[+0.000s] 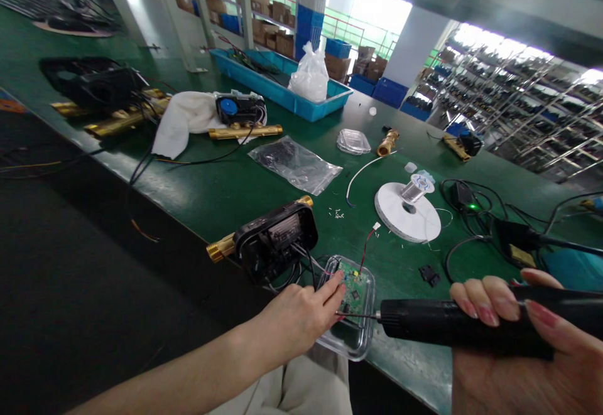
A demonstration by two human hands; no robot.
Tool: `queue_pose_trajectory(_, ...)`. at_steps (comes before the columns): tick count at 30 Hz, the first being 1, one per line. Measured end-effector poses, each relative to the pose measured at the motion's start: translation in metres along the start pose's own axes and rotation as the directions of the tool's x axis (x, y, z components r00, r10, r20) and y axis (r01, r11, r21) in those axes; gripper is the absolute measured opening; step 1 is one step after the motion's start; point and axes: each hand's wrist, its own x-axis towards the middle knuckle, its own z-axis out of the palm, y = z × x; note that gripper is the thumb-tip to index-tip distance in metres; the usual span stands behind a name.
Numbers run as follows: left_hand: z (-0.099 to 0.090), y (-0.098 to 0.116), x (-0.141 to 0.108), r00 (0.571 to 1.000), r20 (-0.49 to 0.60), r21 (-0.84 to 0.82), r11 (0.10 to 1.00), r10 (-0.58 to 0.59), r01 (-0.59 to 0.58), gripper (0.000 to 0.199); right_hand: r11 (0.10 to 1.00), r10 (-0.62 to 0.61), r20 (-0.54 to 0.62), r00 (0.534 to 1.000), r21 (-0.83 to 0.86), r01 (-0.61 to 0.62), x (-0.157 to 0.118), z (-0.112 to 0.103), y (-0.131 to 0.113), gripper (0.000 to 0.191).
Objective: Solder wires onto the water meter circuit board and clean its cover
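Note:
My right hand [518,333] grips a black electric screwdriver [452,326], held level with its thin bit pointing left onto a green circuit board [352,284]. The board lies in a clear plastic cover [351,333] at the bench's near edge. My left hand [296,321] rests on the cover's left side, fingertips touching the board beside the bit's tip. Just left of the board sits a black meter housing on a brass pipe [276,242], joined to the board by thin wires. A red and black lead [367,242] runs up from the board.
On the green bench [221,189]: a solder spool on a white disc [409,209], a clear plastic bag [296,164], a brass fitting [387,142], more brass meters [245,117] by a white cloth, a blue tray [282,91], black cables and a stand at right [513,239].

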Motion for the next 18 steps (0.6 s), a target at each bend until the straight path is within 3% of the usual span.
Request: queue_pose_trajectory(18, -0.0007, 0.0016, 0.0008, 1.000, 0.004, 0.041, 0.999, 0.014, -0.014, 0.038, 0.999, 0.020, -0.013, 1.000, -0.030, -0.020, 0.0010, 0.0051, -0.0012, 0.026)
